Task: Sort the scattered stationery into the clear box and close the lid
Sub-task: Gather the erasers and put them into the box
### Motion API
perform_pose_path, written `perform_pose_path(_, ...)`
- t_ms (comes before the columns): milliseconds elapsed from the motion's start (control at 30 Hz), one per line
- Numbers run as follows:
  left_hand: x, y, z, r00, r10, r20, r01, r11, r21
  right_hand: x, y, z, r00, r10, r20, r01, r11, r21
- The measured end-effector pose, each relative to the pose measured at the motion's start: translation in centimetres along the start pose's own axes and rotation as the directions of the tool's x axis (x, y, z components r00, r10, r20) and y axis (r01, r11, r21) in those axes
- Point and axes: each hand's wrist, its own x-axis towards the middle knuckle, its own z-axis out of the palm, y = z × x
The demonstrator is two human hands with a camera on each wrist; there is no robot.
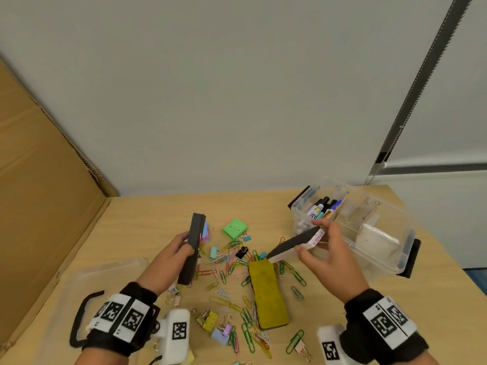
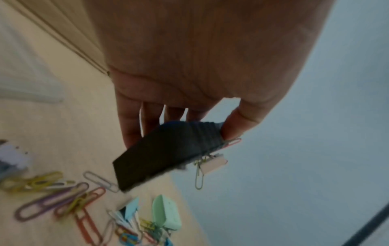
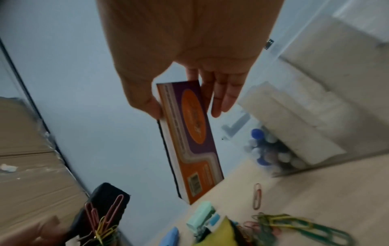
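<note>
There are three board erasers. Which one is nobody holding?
The yellow-topped rectangular eraser. It lies flat on the wooden table among paper clips, while the left hand grips a black one and the right hand holds the white-edged one.

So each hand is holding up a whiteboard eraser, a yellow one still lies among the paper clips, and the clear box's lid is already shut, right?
Not quite: the clear box is open, as the head view shows, with markers visible inside. The rest holds: the left hand and right hand each hold up an eraser, and the yellow eraser lies among the paper clips.
</note>
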Motion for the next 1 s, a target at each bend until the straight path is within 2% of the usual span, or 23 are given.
perform_pose_path(67, -0.1, 0.5, -0.3, 0.999, -0.042, -0.002, 0.042, 0.988, -0.148, 0.3, -0.4, 0.4, 1.0, -0.016, -0.02, 0.018, 0.995, 0.094)
perform_pose_path(200, -0.5, 1.0, -0.3, 0.995, -0.098, -0.031, 0.079, 0.921, -0.381, 1.0, -0.5, 1.1, 0.999, 0.051, 0.009, -0.051, 0.954, 0.295)
perform_pose_path(267, -0.4, 1.0, -0.3, 0.991, -0.128, -0.043, 0.095, 0.885, -0.455, 1.0, -1.0, 1.5, 0.998, 0.064, 0.019, -0.067, 0.926, 0.371)
perform_pose_path(367, -0.2, 0.9, -0.1, 0.987, -0.157, -0.033, 0.123, 0.871, -0.476, 1.2, -1.5, 2.2, 0.991, 0.113, 0.074, -0.134, 0.882, 0.452)
perform_pose_path(433, 0.0, 0.9, 0.3, 0.986, -0.165, -0.022, 0.133, 0.859, -0.494, 1.8, -1.2, 2.9, 0.965, 0.192, 0.177, -0.258, 0.801, 0.539)
perform_pose_path(533, 0.4, 1.3, 0.9, 0.984, -0.175, -0.02, 0.138, 0.836, -0.532, 2.2, -0.8, 3.9, 0.883, 0.343, 0.319, -0.469, 0.652, 0.596)
perform_pose_path(600, 0.5, 1.6, 1.3, 0.986, -0.163, -0.019, 0.126, 0.827, -0.547, 2.4, -1.0, 4.5, 0.846, 0.379, 0.376, -0.532, 0.664, 0.526)
perform_pose_path(633, 0.5, 1.8, 1.5, 0.988, -0.15, -0.021, 0.113, 0.822, -0.558, 2.3, -1.3, 4.7, 0.85, 0.362, 0.382, -0.517, 0.715, 0.471)
perform_pose_path(667, 0.5, 1.9, 1.7, 0.99, -0.142, -0.028, 0.101, 0.817, -0.568, 2.2, -1.9, 5.0, 0.869, 0.319, 0.379, -0.466, 0.785, 0.408)
perform_pose_path(733, 0.6, 2.0, 2.1, 0.99, -0.134, -0.044, 0.084, 0.812, -0.578, 1.7, -3.3, 5.6, 0.921, 0.145, 0.362, -0.257, 0.924, 0.284)
perform_pose_path(767, 0.6, 2.0, 2.2, 0.99, -0.132, -0.044, 0.083, 0.81, -0.581, 1.4, -3.8, 5.9, 0.934, 0.046, 0.355, -0.139, 0.961, 0.24)
perform_pose_path(833, 0.7, 1.9, 2.6, 0.99, -0.138, -0.033, 0.093, 0.808, -0.582, 0.7, -4.5, 6.7, 0.924, -0.133, 0.357, 0.078, 0.984, 0.163)
perform_pose_path(900, 0.8, 1.7, 3.0, 0.988, -0.153, -0.022, 0.112, 0.81, -0.576, 0.4, -4.5, 7.2, 0.871, -0.289, 0.397, 0.322, 0.947, -0.016)
perform_pose_path(1000, 0.9, 1.5, 3.6, 0.988, -0.154, 0.003, 0.129, 0.82, -0.558, 0.5, -4.6, 7.8, 0.74, -0.411, 0.532, 0.596, 0.768, -0.236)
